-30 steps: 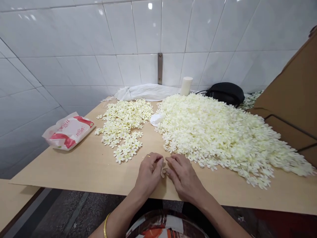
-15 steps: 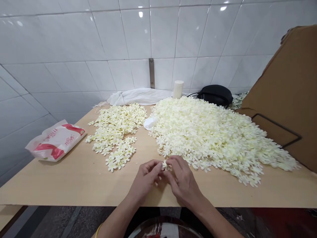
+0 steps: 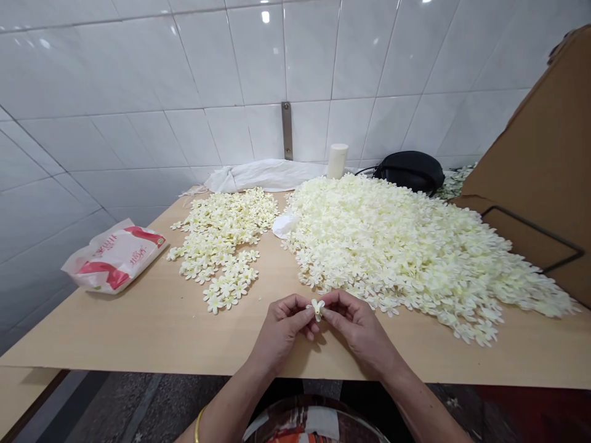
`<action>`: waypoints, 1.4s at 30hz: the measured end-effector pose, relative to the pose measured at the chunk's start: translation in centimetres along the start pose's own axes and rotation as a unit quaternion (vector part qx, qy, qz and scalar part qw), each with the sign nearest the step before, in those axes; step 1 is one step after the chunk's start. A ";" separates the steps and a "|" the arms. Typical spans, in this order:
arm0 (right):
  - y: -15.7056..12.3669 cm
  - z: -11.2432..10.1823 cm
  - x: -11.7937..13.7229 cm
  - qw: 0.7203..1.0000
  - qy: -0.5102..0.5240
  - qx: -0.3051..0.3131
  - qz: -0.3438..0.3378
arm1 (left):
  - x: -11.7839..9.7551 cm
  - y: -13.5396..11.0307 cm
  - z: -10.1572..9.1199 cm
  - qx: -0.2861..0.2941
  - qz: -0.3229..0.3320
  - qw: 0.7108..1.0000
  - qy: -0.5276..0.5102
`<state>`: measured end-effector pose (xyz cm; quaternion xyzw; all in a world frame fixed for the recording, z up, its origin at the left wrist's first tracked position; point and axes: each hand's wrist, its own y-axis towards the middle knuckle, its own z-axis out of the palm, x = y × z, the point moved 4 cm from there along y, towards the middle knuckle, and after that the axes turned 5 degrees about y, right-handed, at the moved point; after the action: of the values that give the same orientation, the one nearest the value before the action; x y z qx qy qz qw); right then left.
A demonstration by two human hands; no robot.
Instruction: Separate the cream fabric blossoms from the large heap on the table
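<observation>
One small cream artificial flower (image 3: pixel 317 307) is pinched between both hands, just above the front part of the table. My left hand (image 3: pixel 284 326) grips its left petals between thumb and forefinger. From the other side, my right hand (image 3: pixel 357 323) holds the right petals the same way. The flower's yellowish centre shows between the fingertips. Beyond my right hand spreads a large heap of similar flowers (image 3: pixel 392 246). A smaller, flatter group of flowers (image 3: pixel 217 234) lies to the far left of my hands.
On the wooden table (image 3: pixel 161 332) lies a red-and-white plastic packet (image 3: pixel 117 255) at left. A white round piece (image 3: pixel 284 226) sits between the flower groups. At the back are white cloth (image 3: pixel 263 175), a cream cylinder (image 3: pixel 337 161) and a black bag (image 3: pixel 409 171). A cardboard box (image 3: pixel 545 154) stands at right.
The flower has turned in my fingers, and its petals now stand clear between both hands. My right hand has closed into a pinch on it. The camera view has shifted slightly.
</observation>
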<state>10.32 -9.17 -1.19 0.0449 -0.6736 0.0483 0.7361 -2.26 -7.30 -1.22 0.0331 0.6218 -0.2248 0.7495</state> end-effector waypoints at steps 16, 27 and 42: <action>-0.4 0.1 1.6 0.982 0.164 0.065 0.073 | -0.4 -0.3 0.4 0.092 -0.066 0.987 -0.116; -1.0 -0.1 2.1 0.987 0.115 0.086 0.070 | -0.5 -0.8 0.9 0.106 -0.096 0.985 -0.098; -1.1 -0.4 1.2 0.998 0.002 0.040 0.048 | -0.8 -0.4 1.1 0.031 -0.051 0.996 0.059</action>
<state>11.01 -10.15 -0.03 0.0423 -0.6710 0.1105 0.7320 -1.51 -7.77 -0.11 0.0378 0.6586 -0.2795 0.6976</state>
